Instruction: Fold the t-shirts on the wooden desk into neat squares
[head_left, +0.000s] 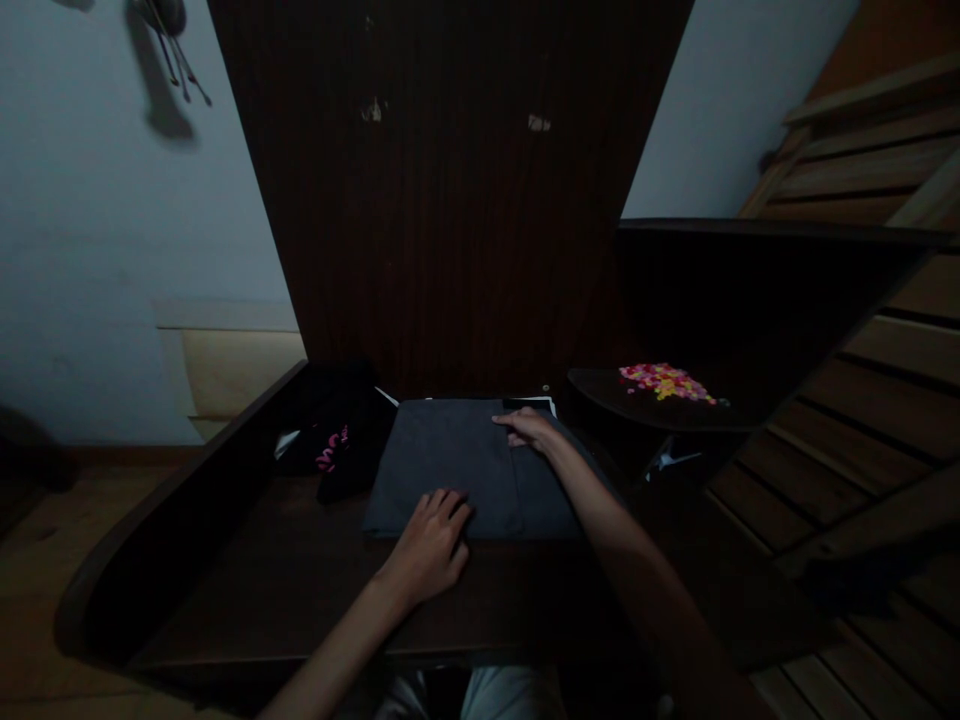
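Note:
A dark grey folded cloth, looking like a garment, lies flat on the dark wooden desk. My left hand rests on its near edge, fingers spread and slightly bent, holding nothing. Toward the far right part of the cloth, my right hand lies with its index finger stretched out to the left and the other fingers partly curled. Nothing shows in its grasp. A white edge of something flat sticks out from behind the cloth's far right corner.
Black fabric with pink lettering lies left of the cloth. A small corner shelf at right bears a heap of pink and yellow bits. The desk's raised left side, the dark back panel and wooden slats surround the area.

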